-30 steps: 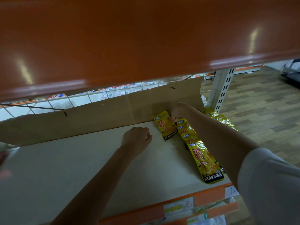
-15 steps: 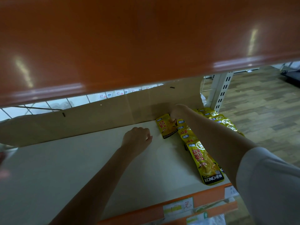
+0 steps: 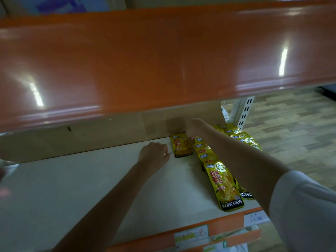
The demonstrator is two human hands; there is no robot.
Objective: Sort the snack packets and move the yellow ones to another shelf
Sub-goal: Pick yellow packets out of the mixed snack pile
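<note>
My right hand reaches to the back of the cream shelf board and pinches the top corner of a single yellow snack packet that lies flat by the cardboard back panel. Right of it, a line of overlapping yellow packets runs from the back down to the shelf's front edge. My forearm partly covers more yellow packets at the far right. My left hand rests on the board just left of the single packet, its fingers curled into a fist with nothing in them.
The orange front of the shelf above fills the upper half of the view and hangs low over the board. A white slotted upright stands at the right rear. Price labels sit on the orange front rail. Wooden floor lies to the right.
My right hand has slid the single yellow packet back toward the cardboard panel and straightened it. My left hand has stayed in place. The view has tipped upward a little.
</note>
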